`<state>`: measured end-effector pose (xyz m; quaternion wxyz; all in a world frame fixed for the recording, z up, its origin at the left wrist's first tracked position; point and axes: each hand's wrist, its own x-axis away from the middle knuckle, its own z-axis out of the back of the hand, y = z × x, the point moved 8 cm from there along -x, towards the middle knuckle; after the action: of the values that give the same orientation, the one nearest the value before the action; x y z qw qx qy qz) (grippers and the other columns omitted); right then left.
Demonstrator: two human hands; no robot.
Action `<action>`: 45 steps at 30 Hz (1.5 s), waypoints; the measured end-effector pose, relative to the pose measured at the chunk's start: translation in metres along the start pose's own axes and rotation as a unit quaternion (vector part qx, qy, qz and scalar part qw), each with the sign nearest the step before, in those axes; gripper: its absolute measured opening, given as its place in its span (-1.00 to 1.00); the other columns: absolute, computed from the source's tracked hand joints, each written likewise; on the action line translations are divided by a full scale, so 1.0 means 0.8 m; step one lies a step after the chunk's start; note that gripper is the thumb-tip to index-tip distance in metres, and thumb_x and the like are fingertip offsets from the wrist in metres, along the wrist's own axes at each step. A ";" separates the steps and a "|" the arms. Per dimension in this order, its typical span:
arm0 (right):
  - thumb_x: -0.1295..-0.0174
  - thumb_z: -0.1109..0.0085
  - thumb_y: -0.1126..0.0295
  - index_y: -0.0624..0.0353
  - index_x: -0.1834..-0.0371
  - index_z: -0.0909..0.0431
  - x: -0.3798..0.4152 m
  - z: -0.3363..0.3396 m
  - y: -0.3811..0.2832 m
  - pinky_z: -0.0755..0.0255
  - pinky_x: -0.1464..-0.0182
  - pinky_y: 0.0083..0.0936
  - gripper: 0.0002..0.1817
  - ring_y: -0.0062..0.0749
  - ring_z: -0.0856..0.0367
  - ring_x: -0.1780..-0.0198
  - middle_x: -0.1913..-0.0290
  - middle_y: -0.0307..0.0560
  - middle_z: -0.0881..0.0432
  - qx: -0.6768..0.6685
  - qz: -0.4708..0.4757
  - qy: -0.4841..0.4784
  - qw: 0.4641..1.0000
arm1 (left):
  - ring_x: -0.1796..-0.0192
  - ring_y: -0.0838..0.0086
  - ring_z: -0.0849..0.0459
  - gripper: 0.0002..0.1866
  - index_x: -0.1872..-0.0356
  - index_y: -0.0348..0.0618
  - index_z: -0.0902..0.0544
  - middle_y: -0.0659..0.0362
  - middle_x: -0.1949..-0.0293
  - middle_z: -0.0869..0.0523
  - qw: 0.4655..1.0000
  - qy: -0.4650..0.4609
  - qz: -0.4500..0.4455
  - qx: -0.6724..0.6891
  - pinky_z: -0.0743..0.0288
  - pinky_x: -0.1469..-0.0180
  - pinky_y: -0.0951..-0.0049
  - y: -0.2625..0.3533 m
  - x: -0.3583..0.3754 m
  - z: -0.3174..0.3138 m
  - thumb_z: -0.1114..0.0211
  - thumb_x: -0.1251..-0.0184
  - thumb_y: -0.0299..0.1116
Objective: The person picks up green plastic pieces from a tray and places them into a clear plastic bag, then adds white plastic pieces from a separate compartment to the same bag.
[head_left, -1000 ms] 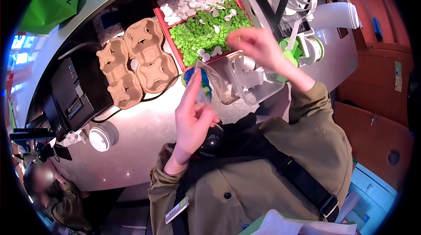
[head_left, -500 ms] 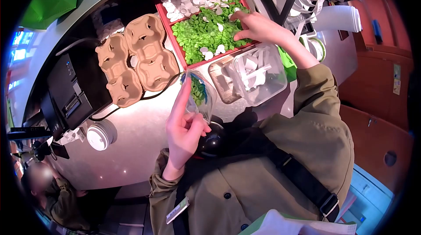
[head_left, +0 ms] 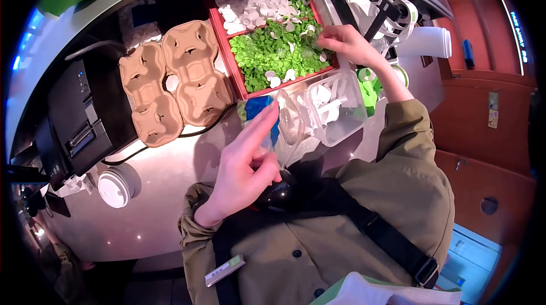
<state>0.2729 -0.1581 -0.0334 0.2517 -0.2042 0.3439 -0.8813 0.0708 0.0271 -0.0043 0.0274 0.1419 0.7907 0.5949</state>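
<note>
My left hand (head_left: 242, 171) is closed on a clear plastic bag (head_left: 291, 126), its index finger stretched along it. Blue shows on the bag beside that finger; its contents are partly hidden. My right hand (head_left: 352, 45) is above the right edge of a red divided tray (head_left: 226, 57), fingertips pinched together. Whatever is between them is too small to make out. Small green plastic pieces (head_left: 267, 60) fill the tray's near compartment, with a few white ones among them. Small white plastic pieces (head_left: 256, 3) fill the far compartment.
Left of the tray are cardboard cup carriers (head_left: 196, 92), a black printer (head_left: 85, 120) and a stack of white lids (head_left: 115, 187). A clear container (head_left: 350, 114) with white items stands near the tray. White cups (head_left: 432, 42) lie at right.
My right hand has lifted off the green pieces and moved right, its fingers drawn together. My left hand and the bag have shifted slightly. The view has tilted a little.
</note>
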 end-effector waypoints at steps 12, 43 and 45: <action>-0.28 0.02 0.30 0.03 0.59 -0.23 -0.106 -0.006 0.007 0.13 0.70 -0.74 -0.72 -0.78 -0.03 0.70 0.69 -0.47 -0.08 -0.490 -0.183 -0.077 0.849 | 0.46 0.68 -0.56 -0.36 -0.28 -0.19 -0.26 0.04 -0.31 -0.23 0.999 -0.024 -0.007 0.029 -0.49 0.42 0.64 0.007 0.007 0.023 0.06 -0.07 -0.76; -0.18 -0.12 0.28 0.19 0.17 -0.38 -0.057 -0.035 -0.019 -0.20 0.49 -0.45 -0.74 -0.46 -0.31 0.61 0.67 -0.15 -0.38 0.149 -0.018 0.063 0.987 | 0.54 0.65 -0.59 -0.37 -0.25 -0.37 -0.25 -0.04 -0.30 -0.22 1.000 -0.014 -0.016 0.000 -0.40 0.52 0.71 0.010 0.006 0.023 0.11 -0.01 -0.77; -0.18 -0.13 0.27 0.19 0.19 -0.41 -0.059 -0.039 -0.025 -0.18 0.51 -0.45 -0.74 -0.44 -0.31 0.63 0.67 -0.13 -0.39 0.161 -0.002 0.057 0.985 | 0.54 0.65 -0.59 -0.37 -0.25 -0.38 -0.24 -0.04 -0.30 -0.22 1.000 -0.013 -0.018 0.006 -0.40 0.52 0.71 0.009 0.006 0.023 0.11 0.00 -0.77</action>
<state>0.2877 -0.1021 -0.0490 0.2595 -0.1114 0.2110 -0.9358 0.0714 0.0477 -0.0020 0.0473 0.1359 0.7961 0.5878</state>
